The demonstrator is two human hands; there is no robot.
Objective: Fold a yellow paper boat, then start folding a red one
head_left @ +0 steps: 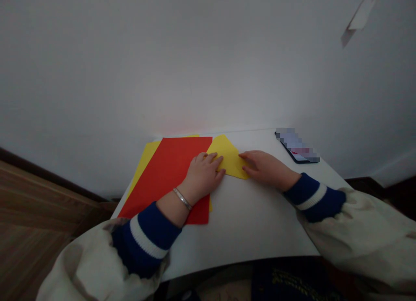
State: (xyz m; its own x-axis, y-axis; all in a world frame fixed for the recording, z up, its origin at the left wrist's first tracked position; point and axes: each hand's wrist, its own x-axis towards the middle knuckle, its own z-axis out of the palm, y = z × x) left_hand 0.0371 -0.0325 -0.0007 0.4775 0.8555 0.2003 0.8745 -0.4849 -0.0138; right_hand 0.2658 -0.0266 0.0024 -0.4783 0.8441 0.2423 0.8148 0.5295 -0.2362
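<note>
A folded yellow paper [229, 158] lies on the white table [253, 214] near the wall. My left hand [203, 175] rests on its left edge with fingers flat and stretched out; a silver bracelet circles that wrist. My right hand [264, 167] presses the paper's right corner with its fingertips, fingers held together and lying low. Under my left hand and forearm lies a red sheet [169, 175], and beneath that a yellow sheet [144, 162] sticks out at the left.
A dark phone [297, 147] lies at the table's back right corner. A white wall stands right behind the table. Wooden floor shows to the left. A pale strip hangs at the upper right.
</note>
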